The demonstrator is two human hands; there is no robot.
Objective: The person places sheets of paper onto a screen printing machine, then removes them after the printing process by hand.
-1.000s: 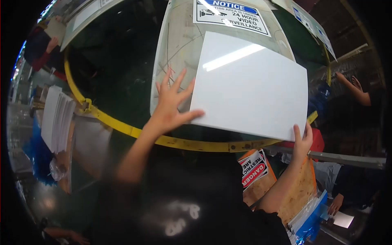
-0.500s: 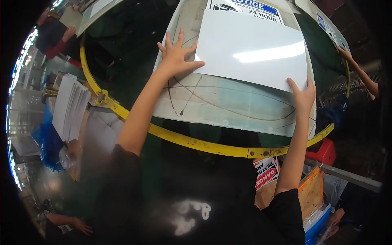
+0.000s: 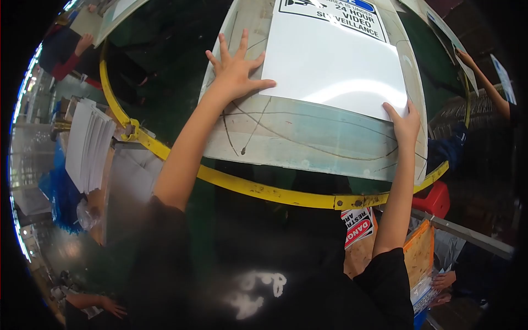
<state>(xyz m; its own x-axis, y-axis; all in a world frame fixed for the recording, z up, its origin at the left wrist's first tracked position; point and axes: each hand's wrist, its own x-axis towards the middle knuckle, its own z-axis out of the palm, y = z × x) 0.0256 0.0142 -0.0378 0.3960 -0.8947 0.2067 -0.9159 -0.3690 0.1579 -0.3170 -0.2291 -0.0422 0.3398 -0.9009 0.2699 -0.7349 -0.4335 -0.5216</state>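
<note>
A glossy white sheet (image 3: 330,69) lies on a worn, pale board (image 3: 264,132) with dark scratch lines. Beyond its far edge shows a printed notice sign (image 3: 355,22) about 24 hour video surveillance. My left hand (image 3: 234,69) rests flat on the board, fingers spread wide, with the thumb tip at the sheet's near left corner. At the near right corner is my right hand (image 3: 406,124), thumb against the near edge and a finger along the right edge, held apart. Its other fingers are mostly hidden.
A yellow curved rail (image 3: 264,190) runs below the board. White sheets (image 3: 91,146) are stacked at left. A red object (image 3: 434,199) and an orange-edged board (image 3: 419,250) stand at lower right. Other people's hands (image 3: 466,58) work at neighbouring boards.
More of the notice sign's lettering now shows beyond the white sheet. The sheet's right side and my right hand sit slightly further left. My left hand stays at the left corner.
</note>
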